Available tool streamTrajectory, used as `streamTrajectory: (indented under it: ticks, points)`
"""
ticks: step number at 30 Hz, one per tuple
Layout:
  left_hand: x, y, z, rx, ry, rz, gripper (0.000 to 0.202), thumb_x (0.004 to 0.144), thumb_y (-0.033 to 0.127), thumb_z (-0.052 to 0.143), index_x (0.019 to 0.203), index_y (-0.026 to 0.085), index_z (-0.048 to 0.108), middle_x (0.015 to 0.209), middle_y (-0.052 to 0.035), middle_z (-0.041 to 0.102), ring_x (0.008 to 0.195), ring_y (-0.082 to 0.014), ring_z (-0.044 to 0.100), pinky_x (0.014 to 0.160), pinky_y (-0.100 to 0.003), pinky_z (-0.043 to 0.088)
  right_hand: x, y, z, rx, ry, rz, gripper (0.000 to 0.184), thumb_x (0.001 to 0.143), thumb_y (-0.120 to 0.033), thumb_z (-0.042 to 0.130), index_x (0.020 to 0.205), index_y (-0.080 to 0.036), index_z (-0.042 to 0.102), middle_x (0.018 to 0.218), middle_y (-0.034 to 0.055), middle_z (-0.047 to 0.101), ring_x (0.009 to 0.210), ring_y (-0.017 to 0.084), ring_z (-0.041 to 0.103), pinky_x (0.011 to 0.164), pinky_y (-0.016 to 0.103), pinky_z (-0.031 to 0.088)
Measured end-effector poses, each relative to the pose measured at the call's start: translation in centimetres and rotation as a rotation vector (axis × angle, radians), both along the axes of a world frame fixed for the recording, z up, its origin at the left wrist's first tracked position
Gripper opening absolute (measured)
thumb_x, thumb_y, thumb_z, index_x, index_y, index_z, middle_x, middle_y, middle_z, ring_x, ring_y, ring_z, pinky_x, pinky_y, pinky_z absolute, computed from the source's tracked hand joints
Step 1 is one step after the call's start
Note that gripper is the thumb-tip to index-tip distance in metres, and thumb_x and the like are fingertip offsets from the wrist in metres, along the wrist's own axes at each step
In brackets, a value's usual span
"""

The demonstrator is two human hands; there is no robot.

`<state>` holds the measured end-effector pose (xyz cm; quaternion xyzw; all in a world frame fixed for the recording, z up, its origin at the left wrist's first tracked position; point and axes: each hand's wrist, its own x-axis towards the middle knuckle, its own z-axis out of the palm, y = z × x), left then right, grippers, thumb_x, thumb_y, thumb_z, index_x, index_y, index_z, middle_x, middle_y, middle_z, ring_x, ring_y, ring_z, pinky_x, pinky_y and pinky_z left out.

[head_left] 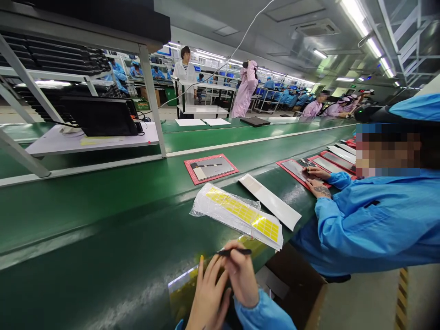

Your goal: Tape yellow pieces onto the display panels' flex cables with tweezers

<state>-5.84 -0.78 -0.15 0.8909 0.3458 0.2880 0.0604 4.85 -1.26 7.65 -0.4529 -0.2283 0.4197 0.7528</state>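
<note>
My right hand [240,275] is closed around a slim black pen-like tool [245,251], held almost level, its tip pointing left near my left fingers. My left hand [209,291] has its fingers stretched out, one apart from the others. A small yellow patch [201,259] shows at that fingertip; whether it sticks there I cannot tell. Beneath both hands lies a see-through yellow sheet [180,291], partly covered by them. Just beyond them, sheets of yellow rectangular labels [240,208] rest on white backing and crinkled clear plastic.
A white strip [271,201] lies right of the labels. Farther off, a grey panel [213,167] sits on a red mat on the green conveyor belt [147,201]. A co-worker in blue [371,215] handles a panel at right. A shelf with a monitor [106,117] stands at left.
</note>
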Motion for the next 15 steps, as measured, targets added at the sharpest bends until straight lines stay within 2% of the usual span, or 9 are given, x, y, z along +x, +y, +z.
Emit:
streamTrajectory:
  ticks: [2,4,5,7,9,11,13,15]
  points:
    - [-3.0,-0.1,1.2,-0.226,-0.158,-0.197,0.037,0.096,0.024,0.044,0.127,0.023,0.066,0.135,-0.0102,0.062,0.125,-0.0251,0.059,0.103,-0.04,0.052,3.1,0.2,-0.5,-0.048,0.011,-0.093,0.033,0.064,-0.045,0.084,0.077,-0.017,0.073,0.059,0.0,0.057,0.048,0.007,0.044,0.047,0.02,0.038]
    - [-6.6,0.1,3.3,-0.571,-0.304,-0.314,0.035,0.097,0.03,0.051,0.129,0.028,0.064,0.131,-0.0081,0.065,0.119,-0.0229,0.063,0.101,-0.032,0.053,6.0,0.3,-1.6,-0.079,-0.028,-0.194,0.034,0.064,-0.046,0.083,0.08,-0.017,0.075,0.051,-0.0007,0.052,0.047,0.008,0.041,0.045,0.019,0.031]
    - [-8.4,0.6,4.6,-0.739,-0.346,-0.332,0.033,0.097,0.036,0.053,0.127,0.032,0.065,0.125,-0.0062,0.069,0.113,-0.0225,0.066,0.098,-0.03,0.054,7.0,0.2,-2.3,-0.086,-0.061,-0.224,0.034,0.065,-0.045,0.082,0.083,-0.017,0.075,0.05,-0.0007,0.051,0.047,0.008,0.041,0.045,0.019,0.03]
    - [-11.4,2.3,7.5,-1.03,-0.408,-0.266,0.032,0.097,0.046,0.053,0.122,0.033,0.068,0.116,-0.0051,0.072,0.103,-0.0227,0.07,0.094,-0.03,0.056,8.2,0.0,-3.8,-0.104,-0.14,-0.274,0.035,0.068,-0.045,0.081,0.085,-0.016,0.075,0.053,0.0011,0.055,0.045,0.007,0.038,0.044,0.02,0.027]
    - [-13.2,5.6,10.3,-1.181,-0.458,-0.205,0.037,0.092,0.056,0.058,0.116,0.03,0.07,0.108,-0.0063,0.074,0.093,-0.0232,0.071,0.086,-0.032,0.058,8.5,-0.3,-5.3,-0.116,-0.22,-0.335,0.034,0.07,-0.044,0.079,0.086,-0.014,0.075,0.06,0.004,0.062,0.045,0.006,0.037,0.043,0.021,0.027]
    - [-13.6,10.4,12.2,-1.185,-0.492,-0.115,0.044,0.084,0.06,0.067,0.113,0.027,0.071,0.103,-0.0071,0.074,0.083,-0.0222,0.07,0.074,-0.031,0.059,8.2,-0.4,-6.3,-0.11,-0.275,-0.396,0.032,0.073,-0.041,0.078,0.088,-0.013,0.075,0.066,0.0058,0.066,0.045,0.006,0.038,0.043,0.022,0.028]
    - [-12.8,16.0,13.0,-1.197,-0.433,0.025,0.051,0.071,0.058,0.078,0.107,0.023,0.072,0.102,-0.0082,0.074,0.083,-0.0235,0.07,0.07,-0.031,0.058,8.0,-0.3,-6.7,-0.095,-0.302,-0.434,0.03,0.076,-0.04,0.077,0.089,-0.013,0.074,0.068,0.0059,0.067,0.045,0.007,0.04,0.044,0.022,0.029]
    - [-11.2,21.5,12.7,-1.207,-0.397,0.225,0.047,0.064,0.051,0.084,0.095,0.018,0.071,0.094,-0.0081,0.074,0.083,-0.023,0.07,0.072,-0.03,0.058,7.8,-0.1,-6.7,-0.087,-0.321,-0.444,0.029,0.078,-0.039,0.075,0.09,-0.013,0.074,0.069,0.0056,0.068,0.045,0.007,0.04,0.044,0.022,0.03]
